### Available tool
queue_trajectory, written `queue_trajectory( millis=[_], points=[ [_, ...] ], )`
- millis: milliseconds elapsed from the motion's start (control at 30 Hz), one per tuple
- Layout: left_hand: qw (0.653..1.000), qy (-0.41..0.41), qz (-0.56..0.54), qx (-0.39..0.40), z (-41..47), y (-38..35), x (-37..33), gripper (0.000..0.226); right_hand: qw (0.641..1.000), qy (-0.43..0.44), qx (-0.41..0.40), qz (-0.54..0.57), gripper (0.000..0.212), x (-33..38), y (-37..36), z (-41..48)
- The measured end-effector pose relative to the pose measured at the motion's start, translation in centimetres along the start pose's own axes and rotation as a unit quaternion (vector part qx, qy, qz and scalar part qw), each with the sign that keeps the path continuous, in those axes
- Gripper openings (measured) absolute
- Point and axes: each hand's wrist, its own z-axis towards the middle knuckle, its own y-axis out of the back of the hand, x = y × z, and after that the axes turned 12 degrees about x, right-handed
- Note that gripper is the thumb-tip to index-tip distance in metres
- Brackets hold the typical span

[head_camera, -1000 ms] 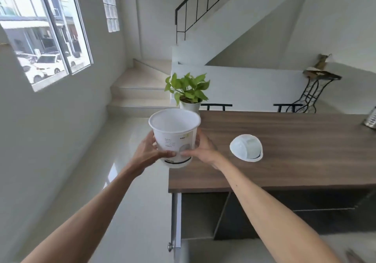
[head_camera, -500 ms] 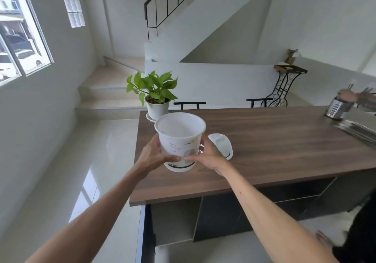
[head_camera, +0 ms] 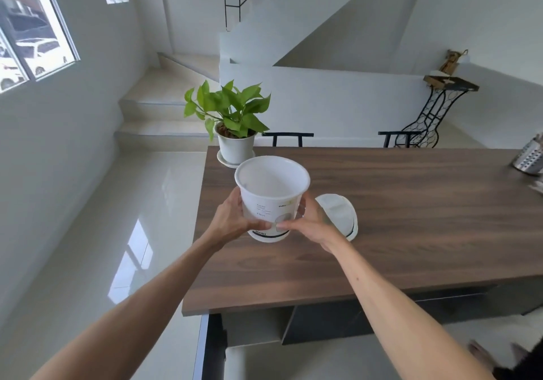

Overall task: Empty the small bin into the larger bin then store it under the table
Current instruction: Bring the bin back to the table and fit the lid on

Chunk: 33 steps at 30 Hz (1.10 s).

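The small white bin (head_camera: 271,191) is upright with its mouth open and nothing visible inside. Both hands grip its sides: my left hand (head_camera: 230,221) on the left wall, my right hand (head_camera: 313,221) on the right wall. It is over the left part of the wooden table (head_camera: 396,232); its base looks close to or on the tabletop. The bin's white lid (head_camera: 339,213) lies on the table just right of my right hand. No larger bin is in view.
A potted green plant (head_camera: 233,127) stands at the table's far left corner, just behind the bin. A metal utensil holder (head_camera: 529,158) sits at the far right edge. Open shelving (head_camera: 255,326) shows under the table. Glossy floor and stairs lie to the left.
The bin, held in both hands, has moved from off the table's left edge to over the tabletop, nearer the lid. The view has swung right and closer.
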Motion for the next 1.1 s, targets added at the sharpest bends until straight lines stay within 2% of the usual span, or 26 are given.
queue_trajectory(
  millis=[533,1100],
  points=[
    [0.991,0.098,0.053,-0.074,5.8,-1.1,2.1,0.105,0.996,0.022,0.055,-0.066,0.1,-2.0,2.0,8.8],
    [0.992,0.087,0.059,-0.072,8.7,-1.4,3.3,0.106,0.998,-0.005,0.028,-0.064,0.106,-3.5,2.4,11.8]
  ],
)
